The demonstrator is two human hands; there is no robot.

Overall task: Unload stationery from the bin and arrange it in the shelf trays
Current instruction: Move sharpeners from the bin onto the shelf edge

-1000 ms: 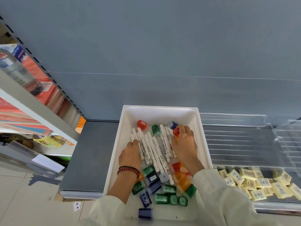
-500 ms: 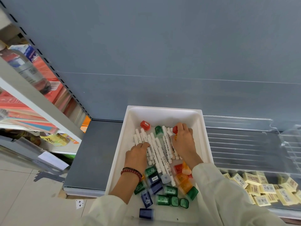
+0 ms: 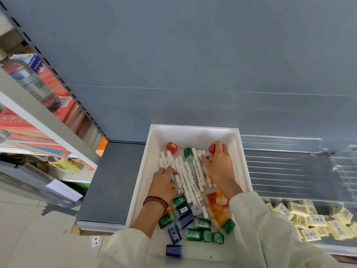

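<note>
A white bin (image 3: 195,130) stands on the grey shelf and holds several white pens (image 3: 186,176) in a row, plus several green, blue, orange and red sharpeners (image 3: 201,223). My left hand (image 3: 164,183) lies curled on the left end of the pen row, fingers over the pens. My right hand (image 3: 219,167) reaches over the right side of the pens and pinches a red sharpener (image 3: 212,148) at its fingertips, with an orange piece under the palm. Another red sharpener (image 3: 172,147) lies loose near the bin's far end.
Clear plastic shelf trays (image 3: 289,167) stand to the right of the bin; the nearer tray holds several yellow erasers (image 3: 313,221). A bare grey shelf surface (image 3: 116,180) lies to the left. Further left, another shelf unit (image 3: 38,120) carries books and packets.
My right hand has pushed a little farther toward the bin's far right corner with the red sharpener. My left hand stays on the pens. The camera has shifted slightly.
</note>
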